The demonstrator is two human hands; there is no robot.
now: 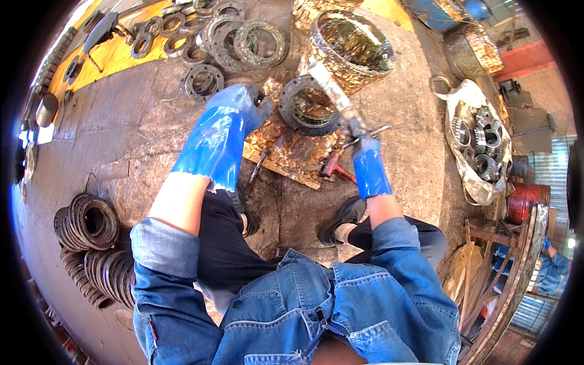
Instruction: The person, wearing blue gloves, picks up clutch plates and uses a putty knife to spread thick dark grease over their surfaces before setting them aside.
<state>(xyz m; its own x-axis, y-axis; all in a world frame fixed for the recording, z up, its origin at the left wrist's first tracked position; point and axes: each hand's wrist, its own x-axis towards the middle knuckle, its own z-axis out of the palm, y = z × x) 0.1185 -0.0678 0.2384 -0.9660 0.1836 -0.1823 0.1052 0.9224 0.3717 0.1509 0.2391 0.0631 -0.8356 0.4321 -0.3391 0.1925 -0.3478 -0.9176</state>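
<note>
My left hand (pixel 246 104), in a blue rubber glove, is half curled just left of a dark metal flange ring (pixel 291 108), with a gap between thumb and fingers and nothing visible in it. The ring lies on a grimy brown board (pixel 286 157). My right hand (pixel 367 152), gloved alike, is closed on a long, flat, pale-bladed tool (pixel 331 90). Its blade reaches up and left past the ring's right side, toward a drum. I cannot make out whether it is a brush or a scraper. A thin dark rod (pixel 381 130) crosses by this hand.
A red-handled tool (pixel 332 164) and a dark rod (pixel 258 165) lie at the board's near edge. Beyond stands a grimy open drum (pixel 316 55). Flange rings (pixel 263 61) lie far left, stacked rings (pixel 100 224) near left. A white sack (pixel 471 179) of bearings lies right.
</note>
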